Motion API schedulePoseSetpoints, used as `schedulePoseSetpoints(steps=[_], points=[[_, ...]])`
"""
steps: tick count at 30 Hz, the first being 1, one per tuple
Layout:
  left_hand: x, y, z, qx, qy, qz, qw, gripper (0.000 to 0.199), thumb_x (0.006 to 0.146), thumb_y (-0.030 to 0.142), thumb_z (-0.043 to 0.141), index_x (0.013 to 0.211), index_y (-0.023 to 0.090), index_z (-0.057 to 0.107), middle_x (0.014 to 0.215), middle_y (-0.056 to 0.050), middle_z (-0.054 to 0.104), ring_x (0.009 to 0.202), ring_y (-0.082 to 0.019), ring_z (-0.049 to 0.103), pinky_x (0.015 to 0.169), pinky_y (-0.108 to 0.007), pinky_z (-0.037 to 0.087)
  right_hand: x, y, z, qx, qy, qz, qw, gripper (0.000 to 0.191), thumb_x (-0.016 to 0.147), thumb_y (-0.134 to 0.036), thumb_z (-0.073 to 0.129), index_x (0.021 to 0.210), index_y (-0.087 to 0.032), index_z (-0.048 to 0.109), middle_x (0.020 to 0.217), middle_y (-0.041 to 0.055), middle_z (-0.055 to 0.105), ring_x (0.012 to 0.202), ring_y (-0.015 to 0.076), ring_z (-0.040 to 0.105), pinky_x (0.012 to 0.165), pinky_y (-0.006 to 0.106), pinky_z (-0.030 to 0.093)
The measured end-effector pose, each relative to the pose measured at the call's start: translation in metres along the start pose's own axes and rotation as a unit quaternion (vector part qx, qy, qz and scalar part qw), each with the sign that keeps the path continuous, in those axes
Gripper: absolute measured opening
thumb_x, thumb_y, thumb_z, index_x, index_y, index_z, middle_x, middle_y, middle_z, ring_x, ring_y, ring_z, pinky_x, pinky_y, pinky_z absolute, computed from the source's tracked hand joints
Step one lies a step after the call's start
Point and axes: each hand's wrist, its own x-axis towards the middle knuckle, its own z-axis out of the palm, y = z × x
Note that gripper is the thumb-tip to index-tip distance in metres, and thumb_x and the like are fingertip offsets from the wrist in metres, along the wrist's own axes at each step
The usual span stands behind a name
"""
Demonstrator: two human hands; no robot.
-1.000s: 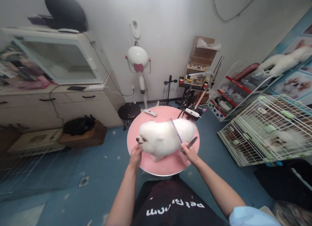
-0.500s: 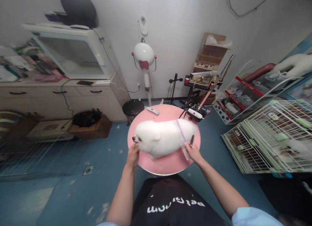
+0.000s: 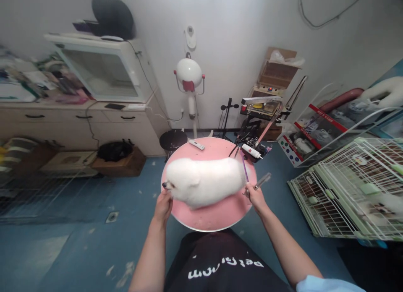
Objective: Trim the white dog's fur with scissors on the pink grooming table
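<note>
A fluffy white dog [image 3: 208,178] is on the round pink table [image 3: 209,222], its head to the left. My left hand [image 3: 163,204] is closed at the underside of the dog's muzzle, fingertips partly hidden by fur. In my right hand [image 3: 255,198], by the dog's rear, is a purple comb [image 3: 244,168], its teeth against the coat. The same hand also holds a pair of scissors [image 3: 262,181], pointing away to the upper right. A white remote-like device [image 3: 197,144] lies at the table's far edge.
A tray of tools with a white tube [image 3: 251,151] hangs beside the grooming arm [image 3: 267,130] at the table's far right. A wire cage [image 3: 340,187] with another white dog inside stands to the right. Behind the table are a black stool [image 3: 173,139] and a white standing dryer [image 3: 189,71].
My right hand has shifted right with the comb, which now sits at the dog's rear. The scissors have swung outward to the right. My left hand stays at the muzzle.
</note>
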Motion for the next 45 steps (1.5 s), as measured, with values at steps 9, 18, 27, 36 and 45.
schedulePoseSetpoints(steps=[9,18,27,36,45], points=[[-0.01,-0.003,-0.002,0.008,0.026,0.038,0.999,0.046,0.043,0.029,0.086,0.085,0.015,0.072,0.086,-0.005,0.072,0.077,-0.017,0.064,0.072,-0.025,0.05,0.016,0.004,-0.015,0.007,-0.03,0.012,0.999,0.051,0.069,-0.069,0.058,0.055,-0.022,0.044,0.047,-0.0055,0.037,0.046,0.0098,0.033,0.046,0.025,0.027],[-0.016,-0.006,-0.002,-0.002,0.064,0.058,0.996,0.04,0.045,0.024,0.083,0.084,0.015,0.072,0.084,-0.002,0.071,0.076,-0.014,0.062,0.071,-0.022,0.049,0.032,0.022,-0.024,0.072,-0.058,0.03,0.995,0.053,0.064,-0.07,0.064,0.055,-0.022,0.044,0.047,-0.005,0.041,0.045,0.0097,0.036,0.046,0.025,0.03],[-0.026,-0.003,0.006,0.018,0.094,0.066,0.993,0.035,0.044,0.018,0.078,0.078,0.016,0.07,0.081,-0.001,0.071,0.077,-0.015,0.061,0.071,-0.022,0.049,0.05,0.038,-0.036,0.149,-0.123,0.069,0.979,0.053,0.063,-0.07,0.066,0.055,-0.023,0.041,0.042,-0.0094,0.029,0.041,0.0071,0.025,0.045,0.026,0.033],[-0.034,-0.007,0.008,0.023,0.1,0.071,0.992,0.033,0.044,0.02,0.078,0.075,0.016,0.07,0.08,-0.002,0.071,0.073,-0.014,0.061,0.068,-0.021,0.049,0.048,0.052,-0.031,0.259,-0.159,0.103,0.947,0.052,0.061,-0.067,0.069,0.062,-0.024,0.039,0.046,-0.0115,0.022,0.042,0.0071,0.022,0.044,0.025,0.027],[-0.034,-0.007,0.006,0.021,0.102,0.083,0.991,0.032,0.045,0.018,0.078,0.077,0.017,0.071,0.081,-0.001,0.072,0.075,-0.015,0.062,0.068,-0.022,0.05,0.059,0.04,-0.049,0.253,-0.111,0.061,0.959,0.053,0.066,-0.065,0.068,0.059,-0.023,0.036,0.047,-0.011,0.025,0.04,0.0061,0.023,0.045,0.025,0.032]])
